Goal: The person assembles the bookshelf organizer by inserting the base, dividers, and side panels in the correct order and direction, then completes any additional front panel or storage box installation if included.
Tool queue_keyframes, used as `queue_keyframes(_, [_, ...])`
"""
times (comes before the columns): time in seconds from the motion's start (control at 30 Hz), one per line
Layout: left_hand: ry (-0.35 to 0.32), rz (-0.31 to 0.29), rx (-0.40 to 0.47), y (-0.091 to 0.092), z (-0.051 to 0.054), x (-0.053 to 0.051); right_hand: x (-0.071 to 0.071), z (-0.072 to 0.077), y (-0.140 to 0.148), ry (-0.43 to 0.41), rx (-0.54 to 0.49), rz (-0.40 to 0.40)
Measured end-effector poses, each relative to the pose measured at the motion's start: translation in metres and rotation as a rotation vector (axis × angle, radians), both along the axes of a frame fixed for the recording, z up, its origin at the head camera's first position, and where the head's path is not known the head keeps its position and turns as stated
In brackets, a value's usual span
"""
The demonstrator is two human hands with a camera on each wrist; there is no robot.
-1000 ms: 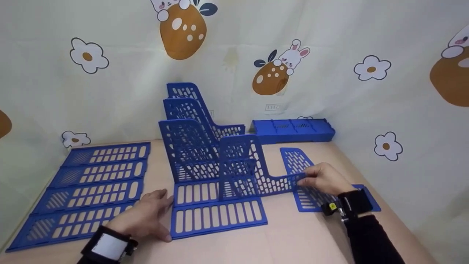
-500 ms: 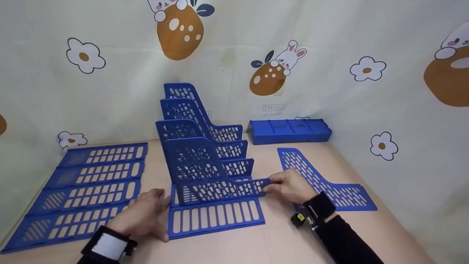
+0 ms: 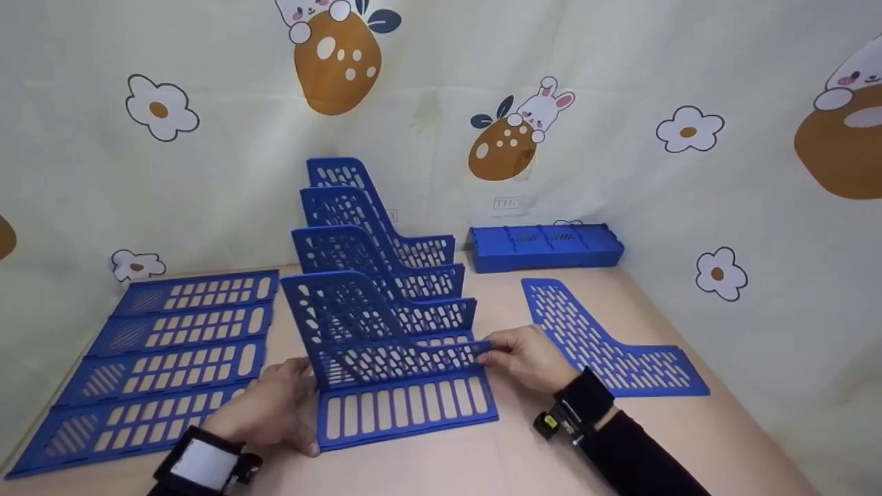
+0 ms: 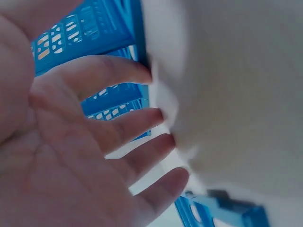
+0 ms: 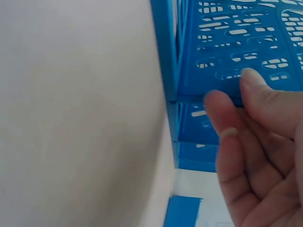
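Several blue perforated L-shaped panels stand upright in a row on a slotted blue base [image 3: 406, 411]. My right hand [image 3: 527, 358] pinches the low front end of the nearest panel [image 3: 358, 310] between thumb and fingers; the right wrist view shows this hand [image 5: 265, 156] at the edge of the panel [image 5: 222, 80]. My left hand [image 3: 272, 406] lies at the base's left edge, its fingers spread. In the left wrist view the fingertips of this hand [image 4: 94, 142] rest on the table beside the blue parts.
One more L-shaped panel [image 3: 606, 344] lies flat at the right. Several slotted rectangular panels [image 3: 103, 382] lie flat at the left. A long blue piece [image 3: 548, 258] sits at the back by a patterned curtain [image 3: 427, 158].
My right hand has moved left, bringing the nearest panel across from the base's right side into line with the other upright panels. The left hand stays about where it was.
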State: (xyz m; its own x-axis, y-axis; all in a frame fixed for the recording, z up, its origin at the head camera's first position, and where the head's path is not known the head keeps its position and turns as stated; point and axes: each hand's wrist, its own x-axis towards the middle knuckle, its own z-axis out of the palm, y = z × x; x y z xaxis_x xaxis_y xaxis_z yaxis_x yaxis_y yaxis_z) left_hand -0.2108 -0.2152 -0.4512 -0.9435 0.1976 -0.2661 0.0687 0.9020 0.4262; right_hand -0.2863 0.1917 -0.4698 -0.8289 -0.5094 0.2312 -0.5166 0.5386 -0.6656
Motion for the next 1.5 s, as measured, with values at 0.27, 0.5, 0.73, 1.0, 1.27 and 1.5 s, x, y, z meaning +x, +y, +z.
queue_keyframes(0.27, [-0.038, -0.021, -0.089, 0.016, 0.011, 0.013, -0.016, 0.003, 0.039, -0.098, 0.099, -0.039])
queue_keyframes(0.5, [-0.115, 0.068, -0.022, 0.025, 0.025, 0.021, -0.037, 0.005, 0.127, -0.104, 0.284, -0.416])
queue_keyframes(0.73, [-0.108, 0.077, 0.026, 0.018, 0.019, 0.017, -0.032, 0.014, 0.179, -0.253, 0.514, -0.546])
queue_keyframes(1.0, [-0.101, 0.072, 0.059, 0.013, 0.019, 0.012, -0.032, 0.013, 0.185, -0.265, 0.475, -0.518])
queue_keyframes(1.27, [-0.067, 0.078, 0.015, 0.007, 0.015, 0.009, -0.026, 0.024, 0.172, -0.245, 0.188, -0.361])
queue_keyframes(1.5, [-0.021, 0.007, 0.004, 0.0, 0.009, 0.01, -0.01, 0.048, 0.141, -0.222, 0.035, -0.182])
